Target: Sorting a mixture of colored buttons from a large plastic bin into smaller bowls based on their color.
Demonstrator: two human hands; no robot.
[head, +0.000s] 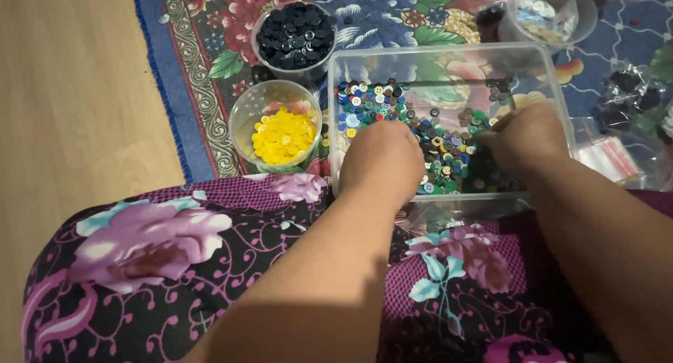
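Reaching down into the clear plastic tub (449,54), both hands are in among the mixed buttons (392,107), a scatter of blue, green, white and brown that spreads over the tub floor from its 10 o'clock corner down toward 5 o'clock. The left hand (382,159) sits at the tub's 7 o'clock side, back up, fingers curled under and resting on the buttons; whether anything is pinched beneath them cannot be told from here. The right hand (529,138) is over at 4 o'clock in the tub, fingers drawn together with the tips pointing toward 9 o'clock, down on the pile, and again any button in the grip is hidden. Between the two hands lies a dense patch of green and dark buttons. Just outside the tub at its 9 o'clock sits a clear round cup of yellow buttons (284,135), touching or almost touching the tub wall. At 11 o'clock stands a second round cup of black buttons (296,35). At 1 o'clock, past the far rim, is another clear container (554,12) with pale pieces inside, too blurred to tell more. Small clear bags (617,156) lie at the tub's 3 o'clock. Everything rests on a blue flowered rug (203,75), wooden floor (77,89) beyond it at 9 o'clock, and a purple floral lap (175,258) fills the near edge.
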